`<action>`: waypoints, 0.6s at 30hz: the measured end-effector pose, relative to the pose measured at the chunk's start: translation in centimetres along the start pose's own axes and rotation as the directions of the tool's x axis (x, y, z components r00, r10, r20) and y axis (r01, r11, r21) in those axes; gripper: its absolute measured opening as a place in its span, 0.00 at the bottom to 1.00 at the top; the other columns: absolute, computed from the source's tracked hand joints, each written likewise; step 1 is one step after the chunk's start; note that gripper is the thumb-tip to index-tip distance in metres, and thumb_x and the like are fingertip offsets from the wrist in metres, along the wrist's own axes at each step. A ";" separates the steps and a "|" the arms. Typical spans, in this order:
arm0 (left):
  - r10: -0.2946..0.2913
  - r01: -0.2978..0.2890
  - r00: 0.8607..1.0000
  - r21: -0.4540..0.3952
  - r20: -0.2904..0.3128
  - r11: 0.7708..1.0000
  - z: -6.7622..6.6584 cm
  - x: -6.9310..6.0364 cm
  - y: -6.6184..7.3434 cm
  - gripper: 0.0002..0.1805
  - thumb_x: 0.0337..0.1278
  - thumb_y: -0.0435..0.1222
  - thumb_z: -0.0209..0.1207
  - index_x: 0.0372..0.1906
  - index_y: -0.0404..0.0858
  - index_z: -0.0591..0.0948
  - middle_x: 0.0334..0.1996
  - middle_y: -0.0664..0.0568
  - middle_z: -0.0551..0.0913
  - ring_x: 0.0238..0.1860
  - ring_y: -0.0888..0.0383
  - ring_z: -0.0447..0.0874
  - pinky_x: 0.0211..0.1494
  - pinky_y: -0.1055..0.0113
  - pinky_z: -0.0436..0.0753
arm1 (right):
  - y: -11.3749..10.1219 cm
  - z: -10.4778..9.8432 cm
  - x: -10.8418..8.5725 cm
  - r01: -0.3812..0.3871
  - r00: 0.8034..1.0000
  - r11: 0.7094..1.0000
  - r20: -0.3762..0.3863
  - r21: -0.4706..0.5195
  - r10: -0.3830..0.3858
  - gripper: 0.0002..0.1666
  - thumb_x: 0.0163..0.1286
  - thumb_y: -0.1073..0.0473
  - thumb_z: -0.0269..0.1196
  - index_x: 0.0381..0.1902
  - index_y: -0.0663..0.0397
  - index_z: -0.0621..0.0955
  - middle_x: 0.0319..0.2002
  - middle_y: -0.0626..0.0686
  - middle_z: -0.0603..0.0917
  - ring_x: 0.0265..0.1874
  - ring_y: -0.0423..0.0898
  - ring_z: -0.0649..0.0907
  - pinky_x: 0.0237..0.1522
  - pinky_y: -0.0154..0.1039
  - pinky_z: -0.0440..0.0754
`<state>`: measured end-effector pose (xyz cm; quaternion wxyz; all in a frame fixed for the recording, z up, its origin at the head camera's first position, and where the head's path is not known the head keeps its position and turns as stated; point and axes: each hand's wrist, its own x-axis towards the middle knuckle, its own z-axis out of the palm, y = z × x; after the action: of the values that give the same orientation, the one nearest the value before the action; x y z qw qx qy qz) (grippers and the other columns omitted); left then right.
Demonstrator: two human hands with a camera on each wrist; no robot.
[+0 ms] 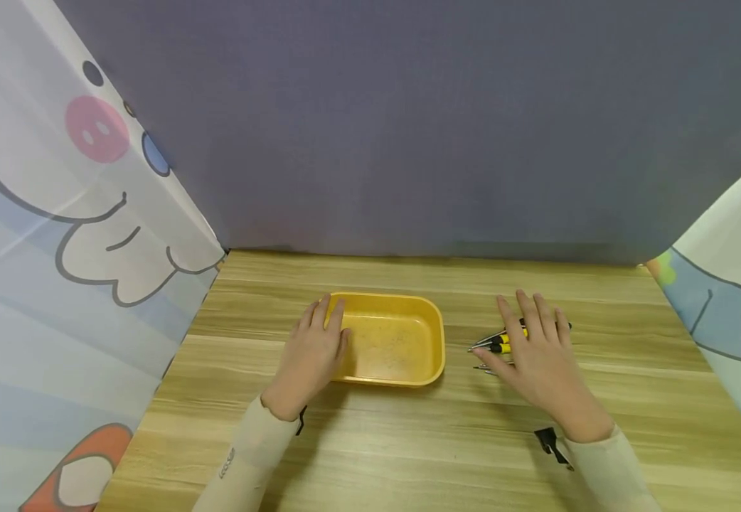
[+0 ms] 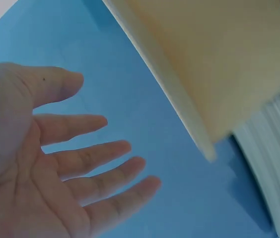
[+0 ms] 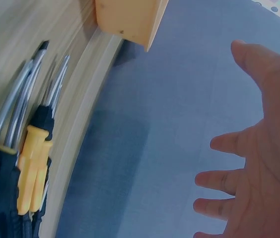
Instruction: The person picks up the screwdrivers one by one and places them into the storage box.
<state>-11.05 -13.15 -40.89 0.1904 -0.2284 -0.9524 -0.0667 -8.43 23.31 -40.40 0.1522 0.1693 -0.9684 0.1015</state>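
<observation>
A shallow yellow plastic tray [image 1: 437, 355] sits at the middle of the wooden table. My left hand [image 1: 306, 359] is over the tray's left end in the head view. In the left wrist view its fingers are spread, apart from the tray's wall [image 2: 179, 99]. Several screwdrivers [image 1: 501, 348] with black and yellow handles lie to the right of the tray. Above them hovers my right hand [image 1: 546, 366], its spread fingers hiding part of the handles. The right wrist view shows metal shafts and yellow handles [image 3: 31, 168], with a gap between them and the right hand.
The wooden table [image 1: 396, 441] ends at a plain grey-blue wall covering [image 1: 409, 128] behind. Cartoon-printed cloth [image 1: 44, 284] borders the left side, and similar cloth [image 1: 735, 284] the right. A black strap [image 1: 552, 448] hangs by the right wrist.
</observation>
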 end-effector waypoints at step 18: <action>-0.179 0.190 0.976 -0.089 0.126 0.978 0.7 -1.7 -3.4 0.25 0.68 0.33 0.61 0.64 0.22 0.73 0.59 0.28 0.75 0.54 0.32 0.77 0.48 0.45 0.83 | 2.8 0.1 -2.1 -0.012 1.000 1.000 0.019 -0.009 0.012 0.47 0.68 0.44 0.67 0.75 0.60 0.62 0.70 0.74 0.60 0.68 0.75 0.57 0.66 0.74 0.45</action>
<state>-11.44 -16.73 -42.34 0.1155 -0.1518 -0.9745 -0.1182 -7.59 26.43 -41.58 0.1429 0.1636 -0.9714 0.0963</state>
